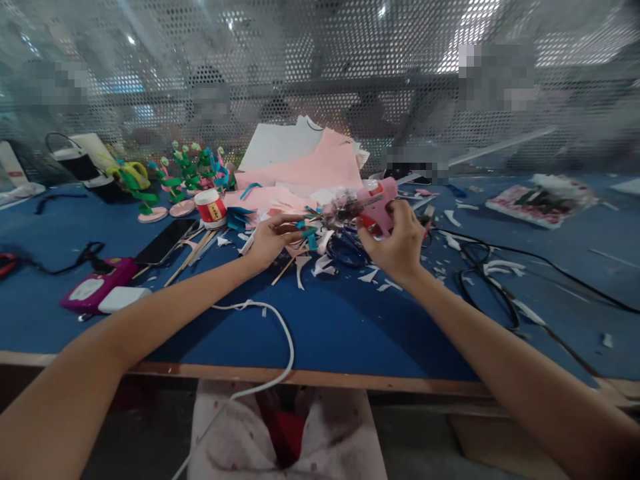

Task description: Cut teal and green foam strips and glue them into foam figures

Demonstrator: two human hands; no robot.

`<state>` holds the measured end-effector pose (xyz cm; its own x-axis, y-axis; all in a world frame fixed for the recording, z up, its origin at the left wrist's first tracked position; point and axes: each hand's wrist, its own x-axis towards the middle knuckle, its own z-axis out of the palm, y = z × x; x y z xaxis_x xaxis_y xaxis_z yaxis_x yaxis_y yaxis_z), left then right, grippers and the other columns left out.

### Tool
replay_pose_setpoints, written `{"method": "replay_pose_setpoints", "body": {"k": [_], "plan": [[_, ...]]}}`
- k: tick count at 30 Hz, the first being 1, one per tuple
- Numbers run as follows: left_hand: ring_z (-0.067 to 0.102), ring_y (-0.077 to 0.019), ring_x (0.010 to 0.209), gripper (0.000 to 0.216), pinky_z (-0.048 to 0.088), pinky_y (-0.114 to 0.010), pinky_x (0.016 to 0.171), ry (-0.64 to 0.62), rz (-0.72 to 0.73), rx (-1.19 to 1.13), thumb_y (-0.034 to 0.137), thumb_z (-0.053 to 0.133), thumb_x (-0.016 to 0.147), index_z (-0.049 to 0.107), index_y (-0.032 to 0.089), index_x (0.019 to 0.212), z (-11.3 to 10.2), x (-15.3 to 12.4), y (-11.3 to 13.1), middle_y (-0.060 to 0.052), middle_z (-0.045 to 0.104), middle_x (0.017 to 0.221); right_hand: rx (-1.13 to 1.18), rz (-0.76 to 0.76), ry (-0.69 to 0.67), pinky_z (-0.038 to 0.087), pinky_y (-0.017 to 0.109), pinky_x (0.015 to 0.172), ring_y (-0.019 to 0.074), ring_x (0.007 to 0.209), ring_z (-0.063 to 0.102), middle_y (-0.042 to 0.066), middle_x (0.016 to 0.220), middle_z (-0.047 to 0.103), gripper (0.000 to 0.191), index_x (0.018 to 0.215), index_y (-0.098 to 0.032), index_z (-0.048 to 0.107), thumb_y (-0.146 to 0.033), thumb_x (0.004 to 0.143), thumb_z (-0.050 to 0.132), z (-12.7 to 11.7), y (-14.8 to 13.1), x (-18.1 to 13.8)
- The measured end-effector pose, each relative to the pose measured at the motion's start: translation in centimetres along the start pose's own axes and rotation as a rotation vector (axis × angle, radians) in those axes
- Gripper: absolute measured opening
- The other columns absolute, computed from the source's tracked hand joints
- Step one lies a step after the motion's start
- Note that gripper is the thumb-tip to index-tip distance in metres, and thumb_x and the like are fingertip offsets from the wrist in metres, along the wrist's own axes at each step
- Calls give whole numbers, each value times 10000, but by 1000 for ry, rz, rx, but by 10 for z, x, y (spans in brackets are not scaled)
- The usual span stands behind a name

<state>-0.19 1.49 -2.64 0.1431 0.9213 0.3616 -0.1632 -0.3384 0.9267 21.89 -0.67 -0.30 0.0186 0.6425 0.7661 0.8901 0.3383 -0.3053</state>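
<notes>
My right hand (400, 243) grips a pink hot glue gun (377, 208) by its handle, and the gun's nozzle points left. Close to that nozzle, my left hand (273, 241) pinches a small teal strip (310, 235) between thumb and fingers. Whether the nozzle touches the strip, I cannot tell. Dark blue scissor handles (349, 248) lie beneath the glue gun. White paper scraps (324, 267) are scattered around both hands. Pink paper sheets (300, 170) are heaped behind them.
Small green paper plants (187, 170) on pink round bases stand at the back left, near a red and white paper cup (211, 209). A phone (167, 241) and a purple box (100, 283) lie at left. Black cable (480, 250) loops at right; white cable (287, 333) crosses the front edge.
</notes>
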Motion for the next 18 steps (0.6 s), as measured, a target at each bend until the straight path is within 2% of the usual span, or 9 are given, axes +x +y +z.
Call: {"method": "replay_pose_setpoints", "body": {"k": [4,10,18], "plan": [[656,-151,788,328,550,-306,757,21,40,-28,252,779,543,637,155,822,0,0,1,-21,678,819,0,26,5,431,436,786,303,929,553,152,934,555,310,976,-177,495,-404,764,481,-2,-2,0],[649,-170,870,439,524,-352,851,-7,32,-18,253,786,548,603,145,932,0,0,3,-61,683,950,10,-5,32,440,430,777,296,905,565,150,903,561,285,940,-172,499,-394,763,500,0,1,-1],[646,-150,829,431,537,-310,783,-2,14,-20,233,805,505,609,151,880,0,-1,4,-41,682,916,41,-137,175,469,399,702,245,778,586,78,814,579,262,885,-203,483,-369,703,569,15,12,-3]]}}
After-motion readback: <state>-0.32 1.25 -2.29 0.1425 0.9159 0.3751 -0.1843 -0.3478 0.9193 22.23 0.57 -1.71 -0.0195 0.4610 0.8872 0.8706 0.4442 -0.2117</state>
